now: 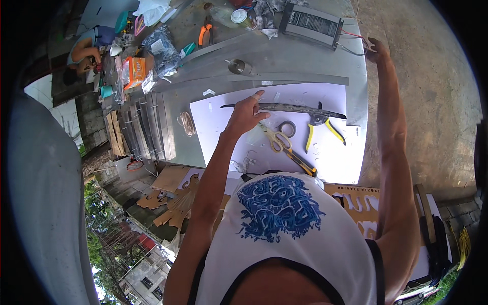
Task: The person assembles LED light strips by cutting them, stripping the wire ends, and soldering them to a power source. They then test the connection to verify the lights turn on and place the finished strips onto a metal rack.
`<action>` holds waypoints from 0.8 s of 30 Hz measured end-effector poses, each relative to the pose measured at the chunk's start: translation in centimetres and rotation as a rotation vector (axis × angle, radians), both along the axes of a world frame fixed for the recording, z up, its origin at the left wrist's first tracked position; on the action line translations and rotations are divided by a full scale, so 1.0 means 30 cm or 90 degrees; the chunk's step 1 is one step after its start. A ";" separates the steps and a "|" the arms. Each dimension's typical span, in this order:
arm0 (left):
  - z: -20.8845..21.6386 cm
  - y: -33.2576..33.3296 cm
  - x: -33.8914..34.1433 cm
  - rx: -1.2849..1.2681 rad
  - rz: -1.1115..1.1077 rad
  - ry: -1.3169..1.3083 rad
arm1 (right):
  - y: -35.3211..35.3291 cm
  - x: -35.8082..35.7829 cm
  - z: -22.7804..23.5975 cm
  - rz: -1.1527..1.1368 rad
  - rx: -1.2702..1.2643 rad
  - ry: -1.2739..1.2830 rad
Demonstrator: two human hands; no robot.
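My left hand [246, 115] is over the white sheet [218, 132], index finger and thumb stretched out and apart. It is next to a long dark curved strip [295, 108], with nothing visible in its grasp. At the table's far right edge, the fingers of my right hand [376, 50] curl at the red and dark wires [359, 36] of a black power supply box [312, 25]. Its grip is small and partly hidden. On the sheet lie yellow-handled cutting pliers [321, 122], a roll of dark tape [287, 129], scissors [277, 140] and a yellow-black utility knife [302, 161].
A glass jar [239, 67] stands beyond a flat metal strip [295, 79]. Orange-handled pliers [204, 34], plastic bags [160, 48] and metal bars [152, 124] lie left. Brown cut-out boards [178, 195] are below the table [175, 101]. Another person [84, 53] is at far left.
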State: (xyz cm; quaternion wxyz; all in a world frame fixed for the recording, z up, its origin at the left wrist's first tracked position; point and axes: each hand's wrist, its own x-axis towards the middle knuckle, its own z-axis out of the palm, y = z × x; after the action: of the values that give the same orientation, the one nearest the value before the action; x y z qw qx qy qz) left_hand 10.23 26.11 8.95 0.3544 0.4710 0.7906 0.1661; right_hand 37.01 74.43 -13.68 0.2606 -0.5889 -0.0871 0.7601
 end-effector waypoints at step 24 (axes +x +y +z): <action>0.007 -0.157 -0.080 0.112 0.235 -0.296 | -0.004 0.265 0.349 -0.224 0.560 0.109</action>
State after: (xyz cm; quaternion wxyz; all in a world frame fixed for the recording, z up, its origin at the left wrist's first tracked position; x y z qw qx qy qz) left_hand 7.82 21.38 9.16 0.4476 0.2976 0.7430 0.3988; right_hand 44.95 74.31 -3.22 0.6158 -0.3642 -0.2775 0.6412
